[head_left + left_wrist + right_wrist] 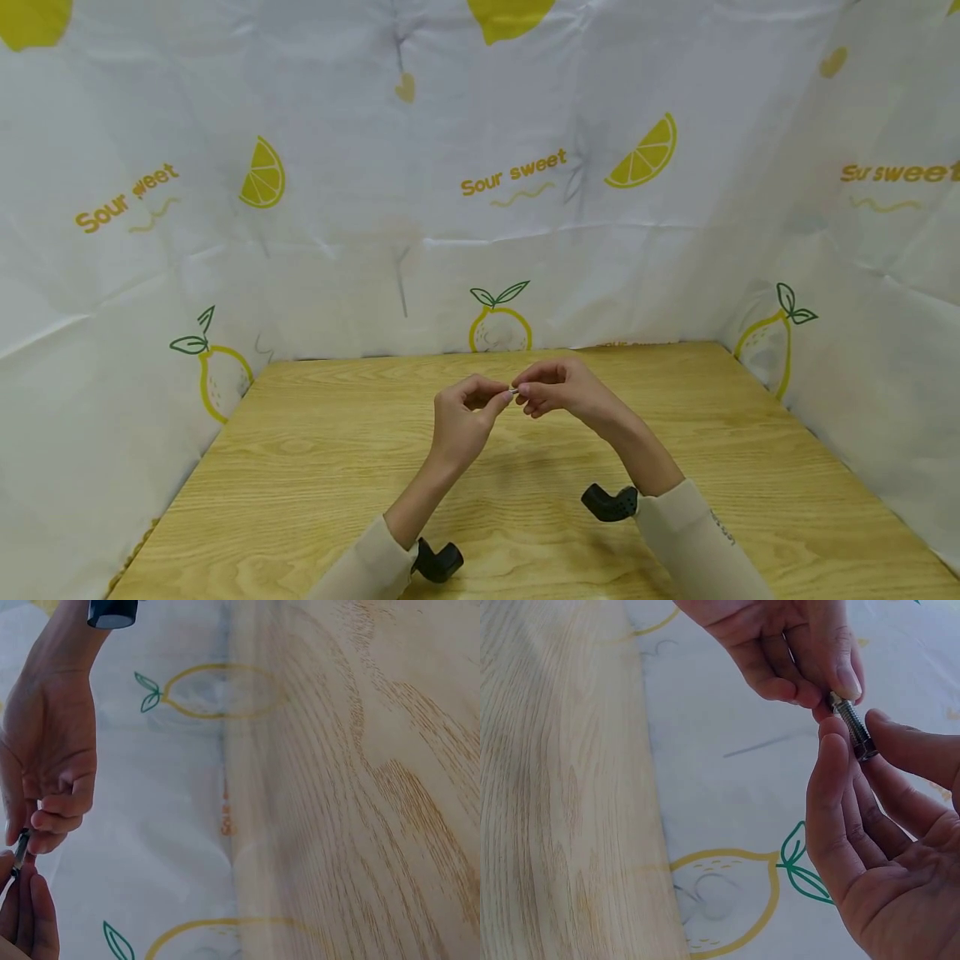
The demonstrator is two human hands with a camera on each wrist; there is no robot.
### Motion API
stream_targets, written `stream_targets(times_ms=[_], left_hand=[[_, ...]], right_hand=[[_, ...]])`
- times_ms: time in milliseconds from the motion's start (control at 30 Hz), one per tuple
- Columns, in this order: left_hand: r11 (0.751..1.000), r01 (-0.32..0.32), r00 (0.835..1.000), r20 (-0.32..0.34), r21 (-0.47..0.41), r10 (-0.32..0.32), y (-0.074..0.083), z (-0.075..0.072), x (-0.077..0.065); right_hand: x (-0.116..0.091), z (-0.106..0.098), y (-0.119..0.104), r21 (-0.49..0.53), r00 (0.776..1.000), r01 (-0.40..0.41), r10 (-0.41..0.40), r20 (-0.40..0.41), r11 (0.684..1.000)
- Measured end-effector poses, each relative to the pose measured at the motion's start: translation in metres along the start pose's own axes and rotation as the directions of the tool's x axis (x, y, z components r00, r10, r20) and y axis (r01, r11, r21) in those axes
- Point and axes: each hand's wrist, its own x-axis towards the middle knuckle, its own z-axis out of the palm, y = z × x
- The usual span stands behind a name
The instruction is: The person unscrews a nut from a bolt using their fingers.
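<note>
A small silver metal bolt [852,726] with a threaded shank and a darker head is held in the air between both hands, above the table. My left hand [462,419] pinches its threaded end between thumb and fingertips. Something shiny shows at those fingertips, but the fingers partly hide it, so I cannot tell what it is. From the other side, my right hand [567,390] holds the bolt near its head, with thumb and fingers around it. In the left wrist view the bolt [21,851] appears at the left edge, between the two hands' fingertips.
Below the hands lies a wood-grain table [337,475]. White sheets [337,275] printed with lemons enclose it at the back and on both sides. A black curved device [610,503] sits at the right sleeve cuff, another black device [438,561] at the left.
</note>
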Motion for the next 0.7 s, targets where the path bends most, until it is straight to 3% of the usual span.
stream_targets(times_ms=[700], left_hand=[[1.000,0.013,1.000,0.001,-0.017,-0.012,-0.0036,0.0017,-0.0012]], right_hand=[[0.0007,0.0024,0.0001,-0.065,0.999,-0.004,0.001,-0.043,0.998]])
